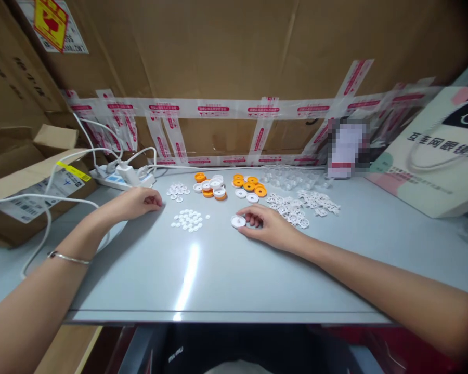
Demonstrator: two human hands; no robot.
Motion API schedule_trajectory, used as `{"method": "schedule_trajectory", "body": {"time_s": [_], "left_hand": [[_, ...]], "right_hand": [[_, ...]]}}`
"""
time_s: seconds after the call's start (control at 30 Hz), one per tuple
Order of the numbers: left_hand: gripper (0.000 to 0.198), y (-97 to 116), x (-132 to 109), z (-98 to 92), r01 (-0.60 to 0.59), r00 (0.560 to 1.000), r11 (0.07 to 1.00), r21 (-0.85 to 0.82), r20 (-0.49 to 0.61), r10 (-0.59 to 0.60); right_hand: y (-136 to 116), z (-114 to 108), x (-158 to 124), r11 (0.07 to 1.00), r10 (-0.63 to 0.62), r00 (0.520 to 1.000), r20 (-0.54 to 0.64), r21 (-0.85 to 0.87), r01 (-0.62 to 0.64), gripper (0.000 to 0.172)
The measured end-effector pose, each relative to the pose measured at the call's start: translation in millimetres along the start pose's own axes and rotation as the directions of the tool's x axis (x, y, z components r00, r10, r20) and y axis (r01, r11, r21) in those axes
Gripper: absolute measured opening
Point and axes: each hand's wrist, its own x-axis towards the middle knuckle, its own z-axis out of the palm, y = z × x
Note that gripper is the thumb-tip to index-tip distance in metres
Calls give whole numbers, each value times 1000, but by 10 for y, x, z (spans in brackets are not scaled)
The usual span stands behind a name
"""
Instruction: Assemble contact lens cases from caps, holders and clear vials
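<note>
My right hand (pixel 265 224) rests on the grey table (pixel 218 275) with its fingertips pinched on a white round disc (pixel 238 222). My left hand (pixel 140 201) lies on the table to the left, fingers curled loosely, with nothing visible in it. Between my hands lies a cluster of small white buttons (pixel 187 219). Further back sit more small white pieces (pixel 178 191) and a pile of orange and white discs (pixel 214 186), with more orange discs (pixel 251 185) beside them. White gear-like parts (pixel 296 208) lie just right of my right hand.
A white power strip (pixel 120 179) with cables sits at the back left beside cardboard boxes (pixel 27 187). Clear plastic pieces (pixel 292 179) lie at the back. A printed paper bag (pixel 432 156) leans at the right. A taped cardboard wall (pixel 234 78) closes the back.
</note>
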Motion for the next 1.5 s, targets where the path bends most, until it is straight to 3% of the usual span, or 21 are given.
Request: {"method": "schedule_trajectory", "body": {"time_s": [0.53, 0.83, 1.03, 1.13, 1.2, 1.27, 1.3, 1.43, 1.5], "left_hand": [[28, 29, -56, 26, 19, 999, 997, -73, -30, -21], [29, 87, -93, 30, -61, 998, 994, -95, -35, 57], [29, 83, -123, 27, -7, 1000, 991, -136, -31, 3], [28, 150, -152, -3, -38, 994, 989, -145, -110, 22], [25, 298, -174, -15, -127, 962, 980, -152, -260, 84], [19, 537, -185, 10, -274, 878, 955, -110, -435, 202], [16, 677, -181, 42, -373, 829, 926, -60, -470, 304], [12, 1190, -74, 286, -641, 605, 736, 218, -446, 659], [13, 1335, 20, 433, -664, 551, 686, 297, -427, 717]], "right_hand": [[13, -42, -27, 998, -18, 1000, 22, 53, 17, 24], [28, -33, -34, 998, -12, 1000, 26, 57, 10, 22], [32, -33, -36, 998, -10, 1000, 23, 69, 8, 23], [19, -33, -37, 997, -9, 1000, 17, 71, 8, 23], [1, -38, -38, 998, -5, 1000, 18, 67, 3, 23], [-17, -43, -35, 998, 4, 1000, 20, 63, -5, 23], [-24, -44, -31, 998, 7, 1000, 22, 63, -9, 23], [-24, -24, 0, 998, 12, 1000, 22, 64, -14, 23], [-9, -2, 16, 998, 9, 1000, 12, 68, -10, 23]]}}
